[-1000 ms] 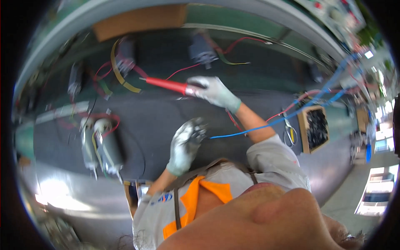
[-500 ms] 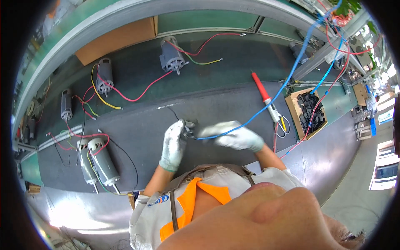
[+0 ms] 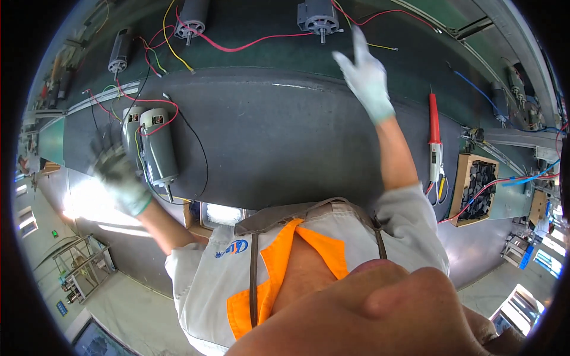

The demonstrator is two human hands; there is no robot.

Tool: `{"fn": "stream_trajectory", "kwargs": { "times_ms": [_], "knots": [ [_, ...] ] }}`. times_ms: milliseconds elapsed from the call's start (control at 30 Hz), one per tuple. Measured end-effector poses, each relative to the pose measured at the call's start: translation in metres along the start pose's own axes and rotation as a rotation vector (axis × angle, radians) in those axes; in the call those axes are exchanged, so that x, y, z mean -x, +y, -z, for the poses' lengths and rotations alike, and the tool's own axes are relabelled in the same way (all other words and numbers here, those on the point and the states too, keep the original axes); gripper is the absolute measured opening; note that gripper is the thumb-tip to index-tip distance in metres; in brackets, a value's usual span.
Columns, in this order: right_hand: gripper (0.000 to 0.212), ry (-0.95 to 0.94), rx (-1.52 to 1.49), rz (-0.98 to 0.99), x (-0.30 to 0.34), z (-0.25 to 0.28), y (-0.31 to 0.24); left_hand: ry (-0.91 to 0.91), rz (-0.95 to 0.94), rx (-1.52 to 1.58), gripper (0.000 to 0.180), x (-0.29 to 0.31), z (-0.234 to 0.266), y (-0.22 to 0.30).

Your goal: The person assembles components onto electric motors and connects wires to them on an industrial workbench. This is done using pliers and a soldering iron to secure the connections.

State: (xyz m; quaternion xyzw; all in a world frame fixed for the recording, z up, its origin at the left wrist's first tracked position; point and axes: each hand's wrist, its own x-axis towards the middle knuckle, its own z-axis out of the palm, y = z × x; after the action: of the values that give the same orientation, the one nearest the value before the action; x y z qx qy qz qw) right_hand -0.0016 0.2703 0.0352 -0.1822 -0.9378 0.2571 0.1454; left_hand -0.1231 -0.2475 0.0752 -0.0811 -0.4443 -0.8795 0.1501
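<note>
My right hand (image 3: 367, 77), in a white glove, reaches to the back with its fingers stretched out and apart. Its fingertips are just short of a grey motor (image 3: 320, 21) with red and yellow-green wires, and nothing shows in it. On the left, my left hand (image 3: 122, 175), also gloved and somewhat blurred, is spread open beside two grey cylindrical motors. The closer motor (image 3: 159, 148) lies with its shaft toward me; the other motor (image 3: 130, 127) is partly hidden behind it. A black wire (image 3: 199, 142) and a red wire (image 3: 169, 113) loop around them.
Two more motors, a slim one (image 3: 120, 53) and a thicker one (image 3: 191, 21), lie at the back left. To the right are a red-handled tool (image 3: 434, 118), scissors (image 3: 441, 188) and a cardboard box (image 3: 460, 196) of black pieces. A blue cable (image 3: 478, 89) hangs at the back right.
My hands have come apart from the table's middle, letting go of a small dark part and the blue cable. The left went left, the right forward. The whole view has shifted.
</note>
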Motion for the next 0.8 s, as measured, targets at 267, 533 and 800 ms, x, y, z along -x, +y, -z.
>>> {"fn": "stream_trajectory", "kwargs": {
  "times_ms": [267, 533, 800],
  "knots": [
    [0.074, 0.276, -0.136, -0.118, -0.11, -0.081, 0.066, -0.72, 0.218, -0.279, 0.054, 0.052, -0.249, -0.213],
    [0.081, -0.334, -0.967, -0.455, 0.091, 0.12, 0.009, -1.183, -0.435, -1.493, 0.04, 0.068, -0.239, -0.293],
    [0.091, -0.132, -1.101, -0.688, 0.241, 0.087, -0.017, -0.92, -0.244, -2.21, 0.033, 0.064, -0.125, -0.139]
  ]
}}
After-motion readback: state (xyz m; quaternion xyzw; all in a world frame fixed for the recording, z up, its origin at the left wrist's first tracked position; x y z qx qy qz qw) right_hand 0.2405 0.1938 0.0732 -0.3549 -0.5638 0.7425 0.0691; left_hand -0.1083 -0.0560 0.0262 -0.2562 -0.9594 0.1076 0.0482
